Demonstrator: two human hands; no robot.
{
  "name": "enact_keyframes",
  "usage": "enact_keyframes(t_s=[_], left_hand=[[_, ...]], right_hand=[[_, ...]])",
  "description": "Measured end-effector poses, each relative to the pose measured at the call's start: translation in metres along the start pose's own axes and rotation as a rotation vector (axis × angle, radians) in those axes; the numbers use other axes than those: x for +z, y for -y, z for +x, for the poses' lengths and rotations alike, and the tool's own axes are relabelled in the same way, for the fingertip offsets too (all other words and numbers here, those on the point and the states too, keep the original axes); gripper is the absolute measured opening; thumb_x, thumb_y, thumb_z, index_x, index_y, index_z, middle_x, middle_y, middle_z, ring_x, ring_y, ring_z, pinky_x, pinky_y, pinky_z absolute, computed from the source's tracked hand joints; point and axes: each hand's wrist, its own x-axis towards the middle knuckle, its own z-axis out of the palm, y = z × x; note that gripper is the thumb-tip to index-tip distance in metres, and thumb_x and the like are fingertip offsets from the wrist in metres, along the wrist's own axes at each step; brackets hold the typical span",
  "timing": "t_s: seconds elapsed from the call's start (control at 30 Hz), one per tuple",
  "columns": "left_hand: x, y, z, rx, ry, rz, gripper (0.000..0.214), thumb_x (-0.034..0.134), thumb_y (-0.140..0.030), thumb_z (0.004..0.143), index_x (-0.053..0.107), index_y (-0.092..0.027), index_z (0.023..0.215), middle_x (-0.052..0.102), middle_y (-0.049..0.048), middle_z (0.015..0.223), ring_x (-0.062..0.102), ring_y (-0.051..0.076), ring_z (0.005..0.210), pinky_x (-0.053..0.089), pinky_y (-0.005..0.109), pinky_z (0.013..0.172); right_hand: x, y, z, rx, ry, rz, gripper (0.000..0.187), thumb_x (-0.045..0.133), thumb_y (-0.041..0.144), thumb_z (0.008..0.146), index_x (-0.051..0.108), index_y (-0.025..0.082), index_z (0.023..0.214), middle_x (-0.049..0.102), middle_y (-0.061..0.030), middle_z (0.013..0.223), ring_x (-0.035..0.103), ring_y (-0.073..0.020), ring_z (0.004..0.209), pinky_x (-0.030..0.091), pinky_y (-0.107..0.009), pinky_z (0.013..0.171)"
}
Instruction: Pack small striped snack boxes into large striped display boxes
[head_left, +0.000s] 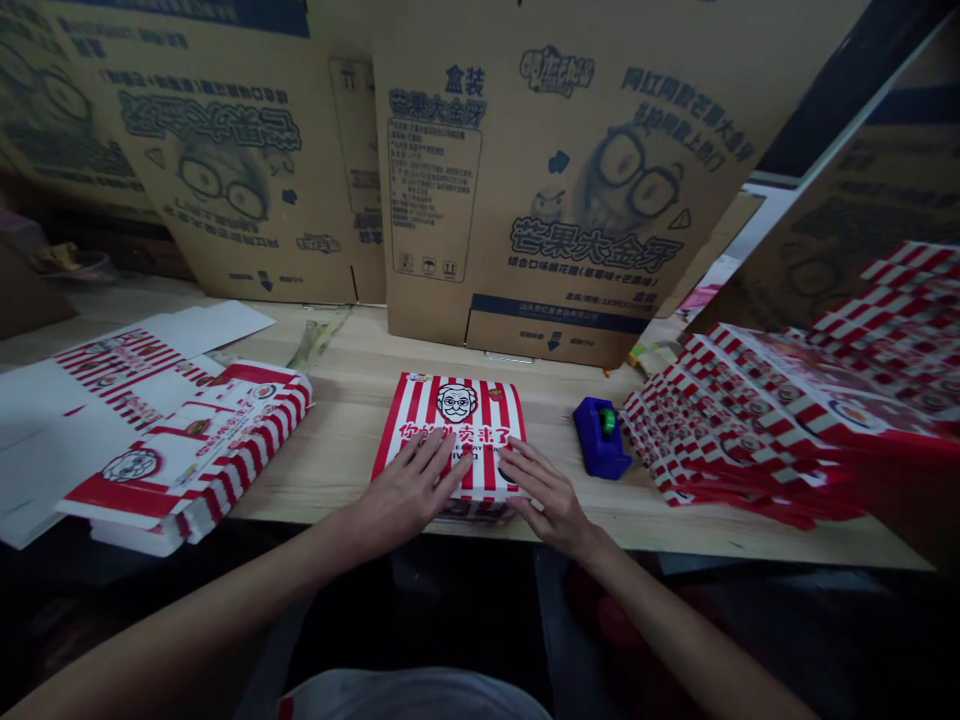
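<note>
A red-and-white striped cardboard box (457, 402) with a printed cartoon head lies at the front edge of the wooden table, lid side up. My left hand (409, 497) rests on the left part of its lid, fingers stretched out. On the right side of the same box lies my right hand (551, 500), fingers extended over the lid and its front corner, the thumb lower down. Neither hand is wrapped around anything. The box's lower front is partly hidden by the hands.
Right of the box stands a blue tape dispenser (602, 438) with green tape. Striped boxes (750, 420) are stacked at the far right. Flat striped box blanks (202, 440) lie at the left. Large brown cartons (510, 300) line the back of the table (337, 400).
</note>
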Motion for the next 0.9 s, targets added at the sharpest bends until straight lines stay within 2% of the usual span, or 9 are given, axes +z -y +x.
enact_keyframes(t_s=[0.1,0.2,0.3,0.37,0.53,0.73,0.9], left_hand=[[-0.005,0.003,0.016,-0.005,0.017,-0.092,0.050,0.057,-0.048,0.089,0.059,-0.009,0.121,0.061,0.0222,0.125,0.056,0.035,0.120,0.041,0.049,0.102],[-0.003,0.004,0.027,0.034,-0.009,-0.107,0.037,0.055,-0.038,0.092,0.063,-0.006,0.108,0.066,0.0212,0.114,0.060,0.031,0.113,0.045,0.044,0.097],[0.003,0.004,0.026,0.065,-0.067,-0.066,0.044,0.059,-0.040,0.090,0.060,-0.004,0.114,0.066,0.0232,0.114,0.061,0.032,0.112,0.046,0.044,0.097],[0.006,0.002,0.020,0.068,-0.082,-0.027,0.047,0.062,-0.041,0.088,0.058,-0.006,0.120,0.065,0.0215,0.119,0.060,0.033,0.114,0.045,0.045,0.099],[0.006,-0.003,-0.003,-0.023,-0.130,0.016,0.044,0.059,-0.031,0.091,0.054,-0.013,0.130,0.060,0.0183,0.132,0.055,0.034,0.123,0.038,0.052,0.106],[0.007,0.001,-0.019,-0.022,-0.181,-0.042,0.041,0.057,-0.021,0.091,0.054,-0.013,0.131,0.058,0.0173,0.135,0.049,0.031,0.131,0.040,0.049,0.108],[0.012,0.003,-0.019,0.007,-0.221,-0.047,0.042,0.053,-0.013,0.090,0.053,-0.011,0.132,0.059,0.0188,0.133,0.046,0.032,0.133,0.043,0.051,0.106]], right_hand=[[0.005,0.000,0.007,0.099,-0.071,0.117,0.048,0.060,0.016,0.090,0.054,0.027,0.136,0.063,-0.0105,0.130,0.051,-0.0268,0.131,0.046,-0.054,0.105],[0.006,-0.003,0.013,0.064,-0.097,0.083,0.045,0.062,0.015,0.089,0.058,0.028,0.132,0.069,-0.0085,0.121,0.060,-0.0252,0.122,0.043,-0.054,0.108],[0.005,-0.006,0.015,-0.010,-0.093,0.017,0.044,0.059,0.014,0.091,0.057,0.026,0.133,0.070,-0.0086,0.120,0.063,-0.0227,0.117,0.047,-0.049,0.107],[0.003,-0.008,0.014,-0.060,-0.078,-0.026,0.046,0.059,0.016,0.091,0.054,0.023,0.136,0.068,-0.0108,0.122,0.061,-0.0231,0.119,0.048,-0.047,0.106],[0.002,-0.005,0.010,-0.194,-0.033,-0.108,0.068,0.071,0.023,0.083,0.043,0.017,0.144,0.065,-0.0164,0.126,0.054,-0.0281,0.128,0.047,-0.050,0.106],[0.004,0.003,0.008,-0.020,-0.098,0.049,0.057,0.071,0.021,0.083,0.052,0.022,0.137,0.067,-0.0137,0.123,0.057,-0.0281,0.124,0.048,-0.053,0.105],[0.004,0.000,0.001,-0.072,-0.051,-0.008,0.066,0.071,0.016,0.082,0.046,0.024,0.142,0.065,-0.0137,0.127,0.056,-0.0280,0.125,0.046,-0.054,0.106]])
